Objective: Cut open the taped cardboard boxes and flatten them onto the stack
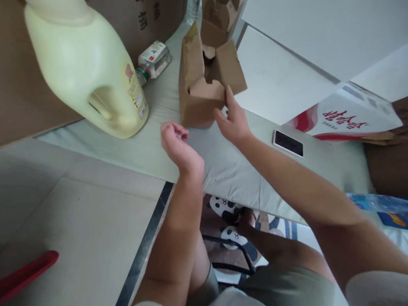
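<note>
An open cardboard box [200, 108] stands on the pale green cloth, its flaps raised and spread. My right hand [234, 121] is at its near right corner, with the thumb by the front face and the index finger at the flap edge. The fingers appear closed on that corner. In front of the box, a little to the left and apart from it, is my left hand [178, 144]. Its fingers curl in toward the palm, and whatever may be inside them is hidden.
A large pale yellow jug [79, 63] stands left, beside a small clear bottle [155, 59] lying down. Behind the box are another open carton [215, 34] and a clear plastic bottle [194, 12]. A phone [288, 143] and a red-and-white carton [344, 112] lie right.
</note>
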The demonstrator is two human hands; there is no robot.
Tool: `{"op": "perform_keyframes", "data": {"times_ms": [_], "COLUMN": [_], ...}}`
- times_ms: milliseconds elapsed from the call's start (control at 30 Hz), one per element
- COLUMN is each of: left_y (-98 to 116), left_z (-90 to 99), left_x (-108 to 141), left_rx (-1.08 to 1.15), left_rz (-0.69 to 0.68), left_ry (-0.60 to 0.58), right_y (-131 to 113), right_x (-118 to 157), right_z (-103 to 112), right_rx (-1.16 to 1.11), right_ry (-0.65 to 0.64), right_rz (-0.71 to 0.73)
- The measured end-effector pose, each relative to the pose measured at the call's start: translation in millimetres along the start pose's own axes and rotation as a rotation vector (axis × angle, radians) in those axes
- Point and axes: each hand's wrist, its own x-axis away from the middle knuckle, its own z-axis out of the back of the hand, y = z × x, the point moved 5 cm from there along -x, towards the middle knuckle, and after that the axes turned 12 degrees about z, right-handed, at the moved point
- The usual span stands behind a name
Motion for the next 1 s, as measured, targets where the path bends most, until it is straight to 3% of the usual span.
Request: {"op": "perform_keyframes", "data": {"times_ms": [100, 167, 267, 367, 500, 633, 767, 1000], "left_y": [4, -2, -23, -48, -73, -88, -98, -106], "left_z": [3.1, -3.5, -20.9, -36.7, -44.6, -49.5, -52.9, -51.6], "left_x": [-2, 1, 17, 40, 61, 68, 66, 60], "left_rx": [-0.18, -0.278, -0.37, -0.448, -0.562, -0.668, -0.722, -0.809], "left_rz": [-0.241, -0.31, -0.284, -0.172, -0.155, -0.321, -0.465, -0.535], "left_ry": [-0.03, -0.116, -0.317, -0.526, -0.651, -0.74, -0.764, -0.732], "right_y": [-10, -14, -10, -4, 4, 18, 25, 30], "right_x": [88, 144, 214, 257, 281, 296, 312, 316], "right_z": [33, 60, 90, 105, 110, 103, 96, 85], "right_rx": [-0.137, -0.18, -0.202, -0.166, -0.164, -0.236, -0.272, -0.375], "right_ry": [0.163, 0.341, 0.544, 0.68, 0.834, 0.773, 0.733, 0.719], "right_rz": [-0.056, -0.085, -0.227, -0.326, -0.308, -0.33, -0.231, -0.088]}}
